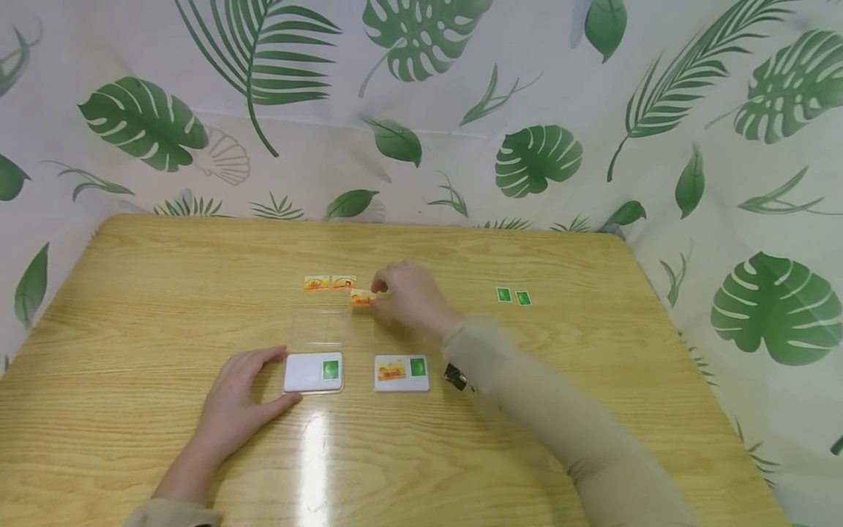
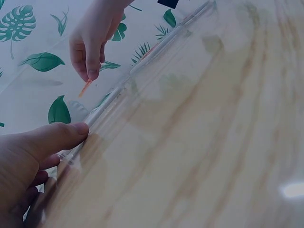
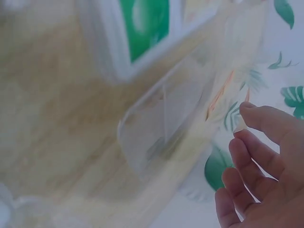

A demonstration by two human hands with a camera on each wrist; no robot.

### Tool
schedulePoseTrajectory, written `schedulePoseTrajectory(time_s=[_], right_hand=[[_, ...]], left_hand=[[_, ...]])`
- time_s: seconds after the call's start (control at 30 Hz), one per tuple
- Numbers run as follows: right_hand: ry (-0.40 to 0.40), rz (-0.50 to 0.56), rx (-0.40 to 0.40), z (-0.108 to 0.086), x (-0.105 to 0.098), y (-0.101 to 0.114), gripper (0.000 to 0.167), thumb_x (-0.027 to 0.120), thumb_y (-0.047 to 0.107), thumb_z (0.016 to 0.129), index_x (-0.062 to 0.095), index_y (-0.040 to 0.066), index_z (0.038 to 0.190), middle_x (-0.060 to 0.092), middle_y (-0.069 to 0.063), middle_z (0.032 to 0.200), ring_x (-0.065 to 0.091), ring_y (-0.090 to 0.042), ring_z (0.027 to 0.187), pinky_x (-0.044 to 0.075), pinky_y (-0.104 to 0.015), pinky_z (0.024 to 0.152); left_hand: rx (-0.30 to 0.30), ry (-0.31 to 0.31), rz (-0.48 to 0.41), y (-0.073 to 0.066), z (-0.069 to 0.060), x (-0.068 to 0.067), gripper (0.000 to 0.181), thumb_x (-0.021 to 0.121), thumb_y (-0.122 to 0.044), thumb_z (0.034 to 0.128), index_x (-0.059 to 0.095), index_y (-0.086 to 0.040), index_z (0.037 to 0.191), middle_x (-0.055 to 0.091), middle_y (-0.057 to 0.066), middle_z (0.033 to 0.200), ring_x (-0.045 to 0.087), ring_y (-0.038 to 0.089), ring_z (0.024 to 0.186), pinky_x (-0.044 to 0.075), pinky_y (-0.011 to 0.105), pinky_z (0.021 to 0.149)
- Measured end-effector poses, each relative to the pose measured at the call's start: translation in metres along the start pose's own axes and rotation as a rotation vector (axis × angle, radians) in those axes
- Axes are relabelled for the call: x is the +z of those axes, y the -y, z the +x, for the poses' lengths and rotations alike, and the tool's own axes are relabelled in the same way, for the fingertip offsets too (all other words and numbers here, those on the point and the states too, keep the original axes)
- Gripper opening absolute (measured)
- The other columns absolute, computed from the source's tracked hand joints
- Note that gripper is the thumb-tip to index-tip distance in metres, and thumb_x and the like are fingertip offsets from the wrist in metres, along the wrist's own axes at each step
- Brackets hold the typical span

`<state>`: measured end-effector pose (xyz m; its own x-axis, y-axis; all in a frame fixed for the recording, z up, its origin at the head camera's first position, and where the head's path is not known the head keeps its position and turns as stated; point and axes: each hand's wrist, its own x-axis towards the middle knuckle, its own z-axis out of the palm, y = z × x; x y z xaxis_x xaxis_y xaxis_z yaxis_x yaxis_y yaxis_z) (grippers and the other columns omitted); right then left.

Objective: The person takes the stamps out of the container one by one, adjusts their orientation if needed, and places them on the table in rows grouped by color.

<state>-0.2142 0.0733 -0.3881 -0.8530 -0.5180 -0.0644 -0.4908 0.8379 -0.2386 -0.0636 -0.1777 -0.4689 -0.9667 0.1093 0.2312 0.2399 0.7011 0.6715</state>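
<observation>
In the head view my right hand (image 1: 411, 296) pinches a small orange-and-yellow picture card (image 1: 361, 298) between thumb and forefinger, above the far middle of the table. The left wrist view shows this card edge-on, below the fingertips. My left hand (image 1: 233, 399) holds a flat white case (image 1: 304, 372) by its left end, thumb at the near edge and fingers at the far one. A green card lies on that case's right part. To its right, a second white case (image 1: 402, 385) bears an orange picture card (image 1: 391, 370) and a green card (image 1: 418, 367).
Two more orange picture cards (image 1: 317, 283) lie side by side at the back. Two small green cards (image 1: 503, 295) lie farther right. Clear plastic covers (image 1: 320, 327) are beyond the cases. The wooden table (image 1: 165, 293) meets a leaf-patterned cloth (image 1: 435, 176) at its far edge.
</observation>
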Motion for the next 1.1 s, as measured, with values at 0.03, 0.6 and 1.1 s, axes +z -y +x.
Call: schedulePoseTrajectory(time_s=[0.03, 0.6, 1.1], right_hand=[[0.004, -0.008, 0.006, 0.002, 0.000, -0.003, 0.024, 0.074, 0.032, 0.085, 0.069, 0.016, 0.101, 0.062, 0.003, 0.096, 0.051, -0.016, 0.092, 0.043, -0.030, 0.083], [0.034, -0.067, 0.092, 0.033, 0.003, -0.022, 0.022, 0.071, 0.030, 0.087, 0.068, 0.014, 0.102, 0.061, 0.001, 0.098, 0.048, -0.020, 0.096, 0.042, -0.037, 0.083], [0.055, -0.100, 0.072, 0.040, 0.010, -0.027, 0.024, 0.070, 0.031, 0.088, 0.069, 0.013, 0.105, 0.064, 0.000, 0.099, 0.052, -0.023, 0.100, 0.045, -0.039, 0.086]], left_hand=[[0.001, -0.001, 0.001, 0.000, 0.000, 0.000, 0.067, 0.084, -0.031, 0.0725, 0.056, -0.006, 0.128, 0.061, 0.009, 0.122, 0.047, 0.030, 0.117, 0.034, 0.051, 0.100], [0.002, 0.002, 0.003, 0.001, 0.000, 0.001, 0.067, 0.083, -0.033, 0.0735, 0.055, -0.006, 0.128, 0.060, 0.008, 0.122, 0.047, 0.030, 0.117, 0.035, 0.051, 0.101], [0.017, -0.012, 0.007, 0.003, 0.000, 0.001, 0.066, 0.084, -0.031, 0.0730, 0.055, -0.007, 0.128, 0.061, 0.008, 0.122, 0.047, 0.029, 0.117, 0.035, 0.051, 0.100]])
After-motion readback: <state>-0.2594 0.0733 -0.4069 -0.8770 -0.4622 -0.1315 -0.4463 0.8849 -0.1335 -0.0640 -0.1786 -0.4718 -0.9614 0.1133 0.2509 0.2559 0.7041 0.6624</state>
